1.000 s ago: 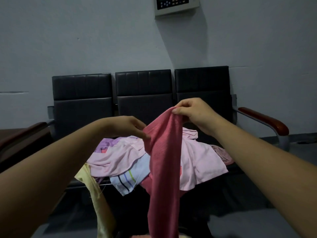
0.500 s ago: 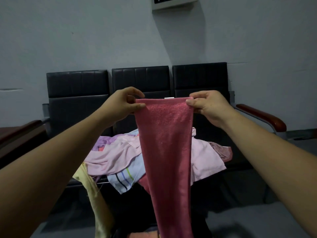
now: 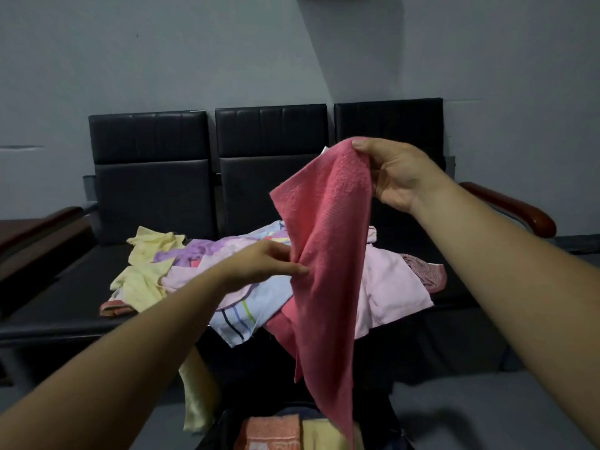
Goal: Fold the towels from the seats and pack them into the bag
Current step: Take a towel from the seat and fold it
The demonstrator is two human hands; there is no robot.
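— So, how far along does the packing look?

— Early to middling, I'd judge. The bag (image 3: 383, 423) sits open at six o'clock with an orange towel (image 3: 269, 430) and a pale yellow towel (image 3: 321, 433) folded inside. On the black seats (image 3: 152, 190) a loose heap waits unfolded. It holds a yellow towel (image 3: 146, 264) out toward nine o'clock, a lilac towel (image 3: 194, 251), a striped white towel (image 3: 240, 310) and a pale pink towel (image 3: 389, 287) toward three o'clock.

— And the one in hand?

— The red towel (image 3: 328, 254) hangs in the air in front of the heap, not yet folded. The right hand (image 3: 396, 177) pinches its top corner up at one o'clock. The left hand (image 3: 263, 261), lower and well apart from it, pinches the towel's nine o'clock edge partway down.

— Which way does it run?

— Its long axis is nearly upright, twelve to six, with the lower end dangling over the bag's mouth. I cannot tell whether it touches. A free upper corner juts toward ten o'clock.

— What's left, then?

— Folding this one, stowing it, then working through the whole heap.
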